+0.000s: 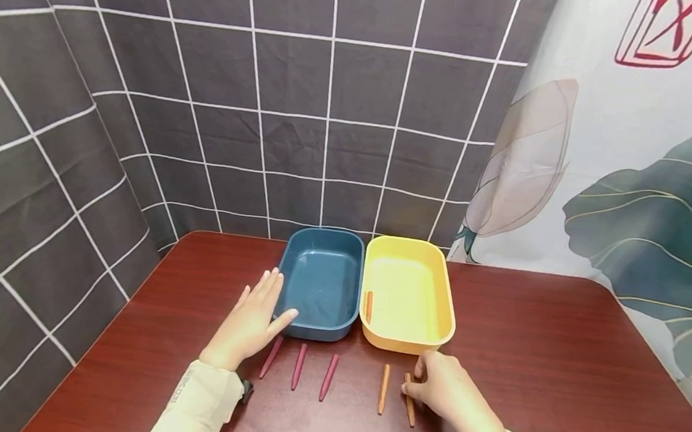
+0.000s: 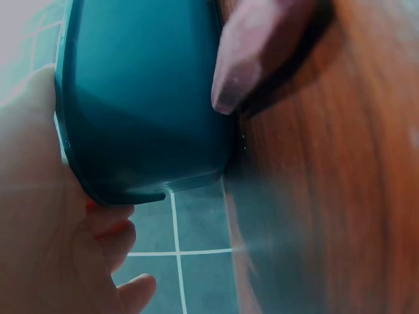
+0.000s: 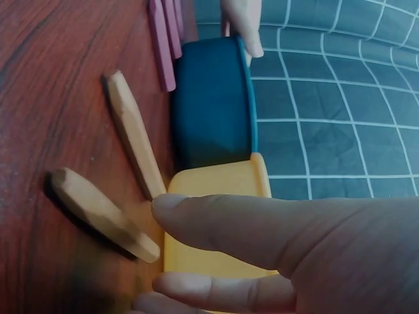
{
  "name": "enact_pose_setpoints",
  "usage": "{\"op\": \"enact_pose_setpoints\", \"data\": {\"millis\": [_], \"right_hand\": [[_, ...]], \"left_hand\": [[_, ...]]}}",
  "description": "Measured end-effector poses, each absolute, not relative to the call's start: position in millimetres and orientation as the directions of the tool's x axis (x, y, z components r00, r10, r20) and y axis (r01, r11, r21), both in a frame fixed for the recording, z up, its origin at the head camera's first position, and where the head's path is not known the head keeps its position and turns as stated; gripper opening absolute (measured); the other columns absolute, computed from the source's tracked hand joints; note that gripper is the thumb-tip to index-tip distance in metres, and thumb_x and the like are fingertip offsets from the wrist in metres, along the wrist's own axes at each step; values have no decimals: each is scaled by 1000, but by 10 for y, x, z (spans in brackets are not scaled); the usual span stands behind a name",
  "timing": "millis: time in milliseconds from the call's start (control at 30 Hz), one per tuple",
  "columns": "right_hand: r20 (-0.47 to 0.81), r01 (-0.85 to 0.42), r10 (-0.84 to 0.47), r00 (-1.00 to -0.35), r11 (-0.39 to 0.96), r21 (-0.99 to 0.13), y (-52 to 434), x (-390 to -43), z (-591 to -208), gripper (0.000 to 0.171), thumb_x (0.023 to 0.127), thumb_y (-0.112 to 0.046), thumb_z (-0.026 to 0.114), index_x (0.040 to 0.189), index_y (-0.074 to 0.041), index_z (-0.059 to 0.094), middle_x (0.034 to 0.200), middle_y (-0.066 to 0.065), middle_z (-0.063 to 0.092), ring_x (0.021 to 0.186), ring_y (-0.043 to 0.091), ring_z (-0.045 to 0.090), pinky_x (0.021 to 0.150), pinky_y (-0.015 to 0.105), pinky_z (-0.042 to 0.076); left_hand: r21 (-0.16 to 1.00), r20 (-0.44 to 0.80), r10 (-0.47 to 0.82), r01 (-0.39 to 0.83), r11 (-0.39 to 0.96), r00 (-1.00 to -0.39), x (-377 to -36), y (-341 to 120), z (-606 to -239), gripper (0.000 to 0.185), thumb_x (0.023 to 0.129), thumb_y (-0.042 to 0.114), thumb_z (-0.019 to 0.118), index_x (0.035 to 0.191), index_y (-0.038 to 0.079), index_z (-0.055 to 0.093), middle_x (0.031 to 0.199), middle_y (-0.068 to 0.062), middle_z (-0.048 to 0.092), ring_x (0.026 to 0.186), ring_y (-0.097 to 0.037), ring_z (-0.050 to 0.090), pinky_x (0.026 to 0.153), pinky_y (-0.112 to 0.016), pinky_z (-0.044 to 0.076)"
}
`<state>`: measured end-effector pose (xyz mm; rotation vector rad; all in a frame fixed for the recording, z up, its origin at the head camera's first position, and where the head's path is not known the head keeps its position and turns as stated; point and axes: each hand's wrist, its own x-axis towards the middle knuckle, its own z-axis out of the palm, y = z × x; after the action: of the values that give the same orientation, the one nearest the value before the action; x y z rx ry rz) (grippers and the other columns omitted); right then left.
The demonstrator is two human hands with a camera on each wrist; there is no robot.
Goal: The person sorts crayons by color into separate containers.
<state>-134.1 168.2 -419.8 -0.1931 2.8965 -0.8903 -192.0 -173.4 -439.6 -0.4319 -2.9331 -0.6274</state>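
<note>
R hand [image 1: 450,393] fingers pinch the orange stick [image 1: 409,399] on bench, near of yellow tray [image 1: 447,302]. L hand [image 1: 248,321] flat, fingers wide, steadying blue tray [image 1: 287,266]. Best lift stick level & clear the rim.

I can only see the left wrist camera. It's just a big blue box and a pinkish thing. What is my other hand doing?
Observer: Your right hand pinches the far end of the rightmost orange crayon on the table.
Operator: Is there another box?
Observer: Yes, a yellow tray stands right beside the blue tray, touching it.
Operator: How many pinkish things are there?
Observer: Three pink crayons lie in a row in front of the blue tray.
Operator: Is anything in the yellow one?
Observer: A single orange crayon lies inside it, along its left wall.
</note>
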Motion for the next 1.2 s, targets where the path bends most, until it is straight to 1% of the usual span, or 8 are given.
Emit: {"op": "enact_pose_setpoints", "data": {"millis": [133,300,567,833,933,1133,1200], "right_hand": [[-75,-73,-136,-988,831,-551,1673,-1338,-4248,39,73,-13,89,68,-12,50,60,-3,48,54,14,46,52,28,39],[-77,-66,-128,-989,835,-546,1646,-1339,-4266,41,71,-13,90,67,-12,50,61,-3,49,54,14,46,52,29,39],[-94,-42,-111,-989,839,-542,1642,-1348,-4267,39,71,-12,89,70,-11,50,63,-2,50,56,15,47,53,29,40],[-68,-73,-130,-989,837,-542,1661,-1340,-4289,35,72,-6,85,68,-13,51,62,-3,49,56,14,47,54,29,41],[-44,-95,-141,-989,834,-543,1663,-1338,-4296,34,72,-2,82,66,-13,51,60,-4,49,53,13,48,55,29,42],[-26,-107,-144,-989,836,-538,1647,-1334,-4313,32,77,-2,77,65,-14,50,46,-6,47,42,10,49,55,29,44],[-28,-106,-144,-989,838,-536,1637,-1335,-4314,31,78,-3,77,67,-14,50,47,-6,47,42,11,49,54,29,44]], "left_hand": [[381,168,255,302,874,-952,-1929,-1733,-4413,84,101,49,56,158,-3,26,165,-20,23,154,-36,15,122,-59,15],[372,165,252,297,879,-953,-1926,-1742,-4413,84,101,51,55,158,-3,25,165,-19,23,154,-36,16,122,-58,16],[383,161,251,295,875,-954,-1918,-1720,-4389,83,101,49,56,158,-3,25,165,-19,23,154,-36,15,122,-58,15],[385,163,254,298,874,-953,-1917,-1715,-4402,84,101,51,55,158,-3,25,166,-19,23,154,-37,16,122,-59,16],[386,168,251,298,873,-953,-1922,-1716,-4404,84,101,51,55,158,-3,25,165,-19,23,154,-37,17,122,-59,16],[395,156,248,290,872,-956,-1931,-1726,-4398,83,101,48,57,158,-2,24,166,-18,22,154,-35,14,122,-58,15],[392,156,248,290,873,-956,-1932,-1734,-4404,83,101,48,57,158,-2,24,166,-18,22,154,-35,14,122,-58,15]]}}
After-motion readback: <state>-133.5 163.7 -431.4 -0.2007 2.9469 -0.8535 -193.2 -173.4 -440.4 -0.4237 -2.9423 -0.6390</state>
